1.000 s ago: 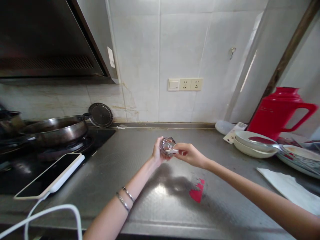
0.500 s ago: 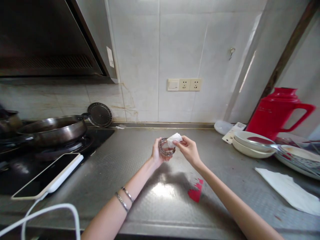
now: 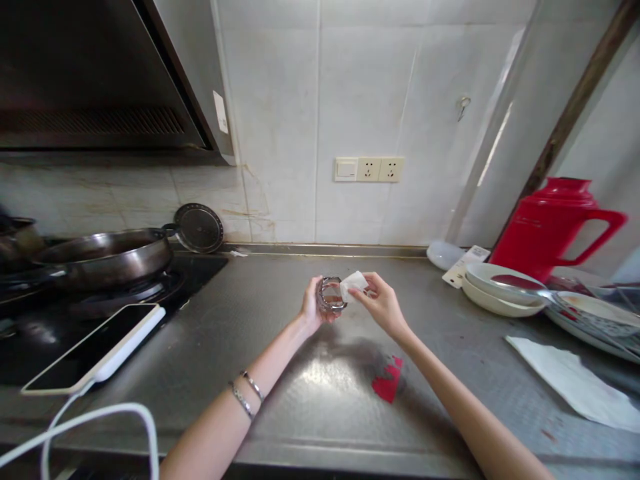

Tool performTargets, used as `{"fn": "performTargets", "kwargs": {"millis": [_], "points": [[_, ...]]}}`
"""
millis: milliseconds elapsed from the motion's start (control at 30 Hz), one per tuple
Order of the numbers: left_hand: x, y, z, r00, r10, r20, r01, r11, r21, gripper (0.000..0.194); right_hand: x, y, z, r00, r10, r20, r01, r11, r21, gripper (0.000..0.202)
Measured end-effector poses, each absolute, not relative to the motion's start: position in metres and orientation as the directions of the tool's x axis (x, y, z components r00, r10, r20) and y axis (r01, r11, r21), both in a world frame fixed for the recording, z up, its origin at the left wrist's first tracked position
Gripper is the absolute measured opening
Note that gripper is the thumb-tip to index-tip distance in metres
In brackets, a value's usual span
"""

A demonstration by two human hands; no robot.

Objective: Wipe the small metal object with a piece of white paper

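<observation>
My left hand point(image 3: 312, 303) is closed around a small clear glass point(image 3: 331, 294) with a dark, faceted rim, held above the counter with its mouth tilted up toward me. Fingers show through its wall; whether it is a cup or an ashtray I cannot make out. Just to its right, my right hand point(image 3: 377, 300) pinches a folded white tissue point(image 3: 353, 286) between thumb and fingers. The tissue's left edge is at the rim of the glass. Below the hands, a torn red scrap point(image 3: 389, 381) lies flat on the metal counter point(image 3: 280, 427).
At left, a phone point(image 3: 93, 347) with a white cable lies by the stove, where a steel pan point(image 3: 107, 260) stands. On the right are a red thermos jug point(image 3: 547, 230), stacked white bowls point(image 3: 500, 303), a patterned plate point(image 3: 600, 320) and a flat white tissue point(image 3: 570, 383).
My right hand has drawn the tissue slightly out to the right from over the glass, and the tissue has turned. The left hand still holds the glass, its mouth now more visible.
</observation>
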State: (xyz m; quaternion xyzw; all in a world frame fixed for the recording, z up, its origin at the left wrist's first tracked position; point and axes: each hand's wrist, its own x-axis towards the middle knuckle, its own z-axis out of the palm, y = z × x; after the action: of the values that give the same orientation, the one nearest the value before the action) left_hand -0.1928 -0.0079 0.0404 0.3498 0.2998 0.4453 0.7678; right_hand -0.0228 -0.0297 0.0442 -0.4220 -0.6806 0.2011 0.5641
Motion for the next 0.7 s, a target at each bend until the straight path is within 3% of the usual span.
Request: {"fn": "performTargets", "kwargs": {"millis": [67,133,300,700], "points": [[-0.193,-0.008,0.041,0.424,0.893,-0.149,-0.476,0.360,0.803,0.045,-0.021,-0.031,0.046,-0.062,0.809,0.585,0.329,0.570,-0.753,0.055],[-0.193,-0.009,0.042,0.417,0.897,-0.145,-0.480,0.353,0.803,0.044,-0.019,-0.032,0.048,-0.125,0.809,0.574,0.340,0.578,-0.741,0.063],[-0.193,-0.011,0.043,0.417,0.898,-0.141,-0.469,0.346,0.813,0.046,-0.017,-0.033,0.050,-0.153,0.796,0.586,0.410,0.591,-0.695,0.038],[-0.193,-0.009,0.038,0.446,0.887,-0.121,-0.460,0.343,0.819,0.048,-0.019,-0.039,0.059,0.000,0.805,0.593,0.338,0.558,-0.758,0.036]]}}
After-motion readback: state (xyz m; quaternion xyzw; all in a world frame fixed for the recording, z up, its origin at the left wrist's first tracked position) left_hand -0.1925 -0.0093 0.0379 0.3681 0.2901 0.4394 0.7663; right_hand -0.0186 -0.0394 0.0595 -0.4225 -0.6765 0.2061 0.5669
